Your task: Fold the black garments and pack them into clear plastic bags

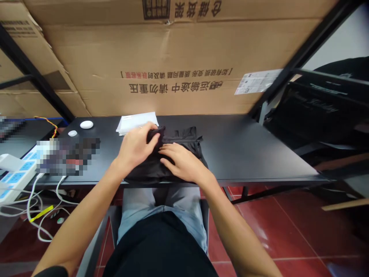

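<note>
A piece of soft black fabric (150, 167) lies at the front edge of the desk, folded, with strap-like strips at its far right. Whether it is a garment or a bag I cannot tell. My left hand (137, 146) is closed on its upper left part, pinching a raised bunch of cloth between thumb and fingers. Next to it, my right hand (184, 161) rests palm down on the fabric, fingers stretched toward the left hand. Part of the fabric is hidden under both hands.
White papers (135, 122) lie behind my left hand. To the left are a white oval object (86, 124), a smaller white piece (72, 133), blurred-out items (72, 157) and a power strip (17, 177) with cables. A cardboard sheet (161, 50) stands along the back.
</note>
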